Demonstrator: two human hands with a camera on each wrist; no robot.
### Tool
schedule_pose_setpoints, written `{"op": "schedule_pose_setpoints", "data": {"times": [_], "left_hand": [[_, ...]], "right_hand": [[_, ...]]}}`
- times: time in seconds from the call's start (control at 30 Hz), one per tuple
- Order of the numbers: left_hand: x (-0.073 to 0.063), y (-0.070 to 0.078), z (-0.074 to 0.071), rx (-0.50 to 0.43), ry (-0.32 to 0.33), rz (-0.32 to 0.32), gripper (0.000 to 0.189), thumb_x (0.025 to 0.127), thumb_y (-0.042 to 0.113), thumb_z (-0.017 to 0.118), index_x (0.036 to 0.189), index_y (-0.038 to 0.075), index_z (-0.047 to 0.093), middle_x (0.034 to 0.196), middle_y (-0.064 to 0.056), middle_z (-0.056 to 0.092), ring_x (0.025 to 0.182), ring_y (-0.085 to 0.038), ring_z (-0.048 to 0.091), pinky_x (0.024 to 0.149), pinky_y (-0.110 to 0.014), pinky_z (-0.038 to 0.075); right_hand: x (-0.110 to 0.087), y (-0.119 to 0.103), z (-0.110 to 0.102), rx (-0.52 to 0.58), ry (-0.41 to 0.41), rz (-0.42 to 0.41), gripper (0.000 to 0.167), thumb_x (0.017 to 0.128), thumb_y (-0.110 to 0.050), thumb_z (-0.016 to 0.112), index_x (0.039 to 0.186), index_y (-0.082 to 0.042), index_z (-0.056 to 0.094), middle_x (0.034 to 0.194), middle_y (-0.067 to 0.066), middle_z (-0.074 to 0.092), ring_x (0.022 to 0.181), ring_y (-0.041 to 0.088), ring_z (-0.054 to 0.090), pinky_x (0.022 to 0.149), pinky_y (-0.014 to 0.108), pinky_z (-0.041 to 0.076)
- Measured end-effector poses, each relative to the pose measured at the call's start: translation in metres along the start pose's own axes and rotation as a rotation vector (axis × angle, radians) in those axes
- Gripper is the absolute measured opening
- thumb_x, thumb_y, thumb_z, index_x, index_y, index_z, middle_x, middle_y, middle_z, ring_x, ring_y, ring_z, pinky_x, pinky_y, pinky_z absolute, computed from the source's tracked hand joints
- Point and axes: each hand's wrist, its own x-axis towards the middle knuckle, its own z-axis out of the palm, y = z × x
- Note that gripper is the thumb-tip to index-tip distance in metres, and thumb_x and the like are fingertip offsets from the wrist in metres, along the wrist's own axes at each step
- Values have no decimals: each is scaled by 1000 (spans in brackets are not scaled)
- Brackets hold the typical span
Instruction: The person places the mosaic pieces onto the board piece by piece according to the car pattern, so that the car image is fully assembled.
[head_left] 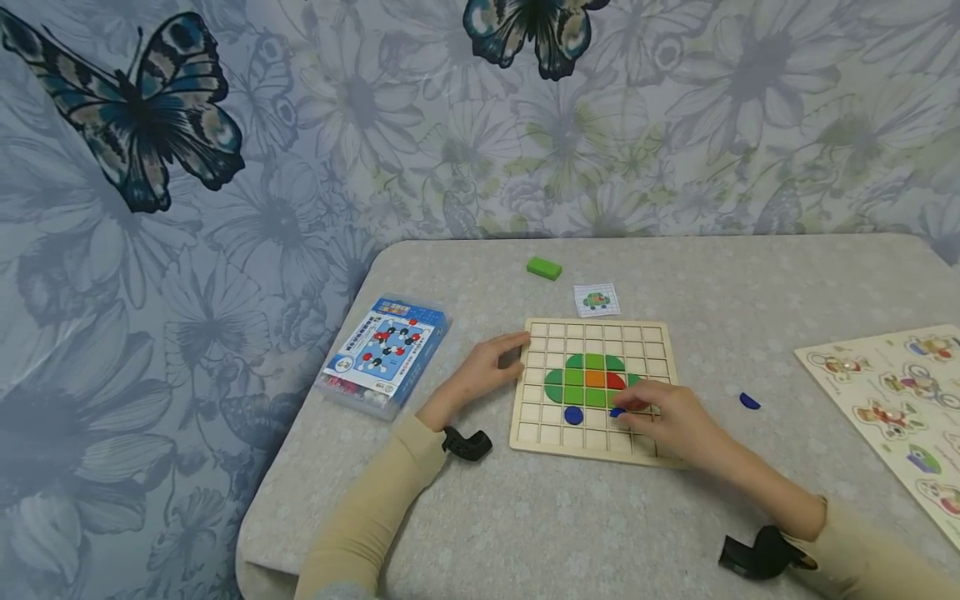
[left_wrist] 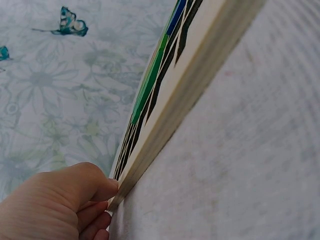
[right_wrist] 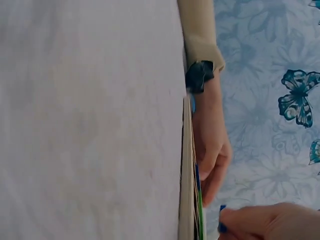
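Observation:
A wooden grid board (head_left: 540, 433) lies on the table. On it, green pieces (head_left: 573, 396), an orange square (head_left: 595, 379) and a red piece (head_left: 615, 381) form a car shape. Below its left part sits a blue disc (head_left: 573, 415). My right hand (head_left: 675, 421) pinches a small blue piece (right_wrist: 222, 218) between thumb and fingers, low over the board under the car's right side. Part of that blue piece is hidden by the fingertips. My left hand (head_left: 483, 371) touches the board's left edge with thumb and fingertips, the fingers loosely bent.
A blue half-circle piece (head_left: 750, 402) lies right of the board. Behind the board are a picture card (head_left: 597, 300) and a green block (head_left: 544, 267). A plastic box (head_left: 386, 354) stands on the left, and a printed sheet (head_left: 892, 408) lies at the far right.

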Motion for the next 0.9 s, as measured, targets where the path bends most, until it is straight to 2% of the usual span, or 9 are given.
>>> {"op": "schedule_pose_setpoints", "data": {"times": [0.17,0.33,0.5,0.73,0.9], "left_hand": [[0,0,0,-1,3,10,52,93,14,58,142,4,43,146,-8,40,135,-22,32,110,-31,28],[1,2,-1,1,2,10,52,93,14,58,142,4,42,146,-7,40,135,-21,32,110,-32,28],[1,1,0,-1,6,15,52,93,14,59,142,4,43,145,-7,40,135,-21,32,110,-31,27],[0,0,1,-4,12,11,53,93,13,59,142,4,43,145,-8,40,135,-22,32,110,-32,27],[1,0,1,-12,6,0,53,93,13,59,142,4,43,145,-8,40,135,-21,32,110,-31,27]], "right_hand": [[-3,6,12,-59,13,-51,22,76,1,76,96,-8,72,91,-2,66,80,10,61,65,26,54],[-4,5,13,-121,-1,-40,22,77,-1,76,97,-10,72,94,-2,64,85,13,60,68,27,54],[-3,2,10,-124,2,-41,22,76,-2,77,96,-9,71,94,-1,65,88,16,61,69,30,55],[-3,7,10,-121,13,-50,22,76,-1,77,95,-9,72,92,-2,66,85,12,61,67,29,54],[0,7,-6,-126,44,-27,22,77,-2,76,97,-8,71,93,-2,67,82,14,63,67,35,55]]}}
